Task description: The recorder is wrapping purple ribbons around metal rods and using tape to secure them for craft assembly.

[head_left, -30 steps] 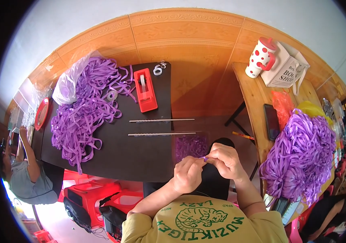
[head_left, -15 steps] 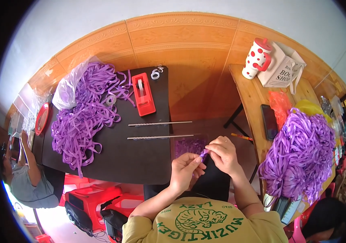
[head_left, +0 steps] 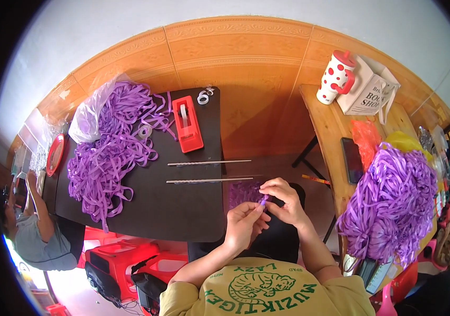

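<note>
My left hand (head_left: 243,222) is closed, thumb and forefinger pinching a small piece of purple ribbon (head_left: 263,202). Right up against it, my right hand (head_left: 284,203) pinches the same piece, its upper fingers bent over it. The fingers hide much of the ribbon's shape. Just beyond the hands, low down by the table edge, lies a batch of small purple ribbon pieces (head_left: 239,194), partly covered by my hands. Two thin sticks (head_left: 209,163) lie side by side on the black table (head_left: 183,208) and stick out past its right edge.
Left, a heap of purple ribbon (head_left: 104,163) spills from a plastic bag beside a red tape dispenser (head_left: 187,124). Right, a wooden table (head_left: 322,124) bears another purple ribbon bundle (head_left: 388,205), a phone (head_left: 350,160), a dotted tumbler (head_left: 335,78) and a bag (head_left: 368,89). Another person (head_left: 46,234) sits far left.
My right hand's fingers have shifted over the ribbon, and both hands have moved slightly. At the lower right, another person's dark head has moved.
</note>
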Demonstrator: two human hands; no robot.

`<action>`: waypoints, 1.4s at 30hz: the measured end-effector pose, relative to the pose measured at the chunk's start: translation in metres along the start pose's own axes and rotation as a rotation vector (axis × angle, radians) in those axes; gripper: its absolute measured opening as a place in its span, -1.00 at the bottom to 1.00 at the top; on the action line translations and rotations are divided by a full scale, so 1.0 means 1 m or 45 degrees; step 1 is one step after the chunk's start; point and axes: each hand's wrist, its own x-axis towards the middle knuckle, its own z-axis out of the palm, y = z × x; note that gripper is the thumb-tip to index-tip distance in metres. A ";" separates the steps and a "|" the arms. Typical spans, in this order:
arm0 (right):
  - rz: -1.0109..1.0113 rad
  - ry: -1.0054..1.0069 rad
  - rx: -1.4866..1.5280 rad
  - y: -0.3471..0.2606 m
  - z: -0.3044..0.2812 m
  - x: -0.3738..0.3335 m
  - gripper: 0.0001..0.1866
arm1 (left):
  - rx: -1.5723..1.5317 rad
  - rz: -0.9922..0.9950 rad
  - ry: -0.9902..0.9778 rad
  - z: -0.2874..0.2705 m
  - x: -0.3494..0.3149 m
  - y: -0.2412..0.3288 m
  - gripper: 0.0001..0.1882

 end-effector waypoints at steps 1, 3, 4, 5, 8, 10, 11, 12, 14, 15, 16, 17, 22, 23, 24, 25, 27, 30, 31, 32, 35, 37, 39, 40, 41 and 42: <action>0.018 0.017 0.022 0.003 0.001 -0.003 -0.70 | 0.000 -0.001 0.000 0.000 0.001 0.000 -0.83; 0.019 0.063 -0.039 0.009 0.006 -0.006 -0.73 | 0.065 0.008 0.005 0.000 0.001 0.000 -0.84; 0.018 0.108 -0.100 0.011 0.008 -0.007 -0.76 | 0.066 0.006 0.005 0.000 0.002 0.000 -0.84; 0.019 0.108 -0.101 0.014 0.008 -0.007 -0.76 | 0.072 0.013 -0.009 0.000 0.002 -0.001 -0.84; -0.093 0.157 -0.267 0.024 0.009 0.000 -0.79 | 0.036 0.032 0.001 -0.001 0.009 -0.009 -0.86; -0.119 0.239 -0.466 0.039 0.009 0.006 -0.81 | -0.005 0.050 0.024 -0.002 0.020 -0.022 -0.86; -0.133 0.282 -0.494 0.045 0.009 0.012 -0.81 | -0.038 0.056 0.074 -0.002 0.027 -0.030 -0.88; -0.162 0.270 -0.520 0.052 0.008 0.017 -0.80 | -0.072 0.061 0.120 -0.001 0.036 -0.039 -0.90; -0.200 0.256 -0.542 0.058 0.007 0.031 -0.80 | -0.110 0.171 0.165 -0.004 0.050 -0.056 -0.91; -0.236 0.237 -0.555 0.058 0.008 0.039 -0.81 | -0.146 0.271 0.206 -0.003 0.056 -0.059 -0.92; -0.274 0.218 -0.566 0.059 0.010 0.048 -0.81 | -0.177 0.305 0.230 -0.004 0.063 -0.061 -0.90; -0.279 0.219 -0.565 0.061 0.012 0.055 -0.81 | -0.178 0.311 0.230 -0.006 0.069 -0.062 -0.90; -0.370 0.157 -0.455 0.071 0.026 0.087 -0.82 | -0.165 0.588 0.401 -0.007 0.085 -0.054 -0.90; -0.380 0.124 -0.414 0.074 0.029 0.090 -0.82 | -0.094 0.636 0.442 -0.009 0.085 -0.052 -0.90; -0.383 0.090 -0.419 0.076 0.032 0.092 -0.81 | -0.091 0.641 0.444 -0.011 0.085 -0.052 -0.90; -0.386 0.092 -0.416 0.080 0.035 0.092 -0.81 | -0.088 0.629 0.470 -0.013 0.085 -0.051 -0.91; -0.323 0.071 -0.308 0.086 0.043 0.087 -0.78 | -0.085 0.619 0.497 -0.015 0.086 -0.050 -0.91; -0.243 0.081 -0.195 0.094 0.055 0.073 -0.80 | -0.104 0.629 0.485 -0.020 0.088 -0.050 -0.92; -0.193 0.096 -0.140 0.098 0.061 0.065 -0.82 | -0.100 0.636 0.473 -0.025 0.091 -0.053 -0.92; -0.112 0.116 0.007 0.102 0.068 0.056 -0.88 | -0.096 0.642 0.461 -0.030 0.093 -0.057 -0.90; 0.165 0.075 0.130 0.110 0.082 0.025 -0.90 | -0.125 0.632 0.433 -0.033 0.095 -0.056 -0.90; 0.150 0.135 0.190 0.112 0.098 0.004 -0.92 | -0.111 0.625 0.423 -0.041 0.097 -0.060 -0.91; 0.515 0.079 0.549 0.114 0.110 -0.020 -0.94 | -0.096 0.612 0.411 -0.045 0.097 -0.063 -0.91; 0.619 0.041 0.640 0.120 0.115 -0.033 -0.94 | -0.085 0.582 0.375 -0.044 0.095 -0.061 -0.90; 0.627 0.050 0.642 0.128 0.119 -0.044 -0.94 | -0.074 0.550 0.339 -0.043 0.094 -0.060 -0.89; 0.649 0.041 0.652 0.130 0.125 -0.054 -0.93 | -0.067 0.537 0.350 -0.047 0.093 -0.061 -0.89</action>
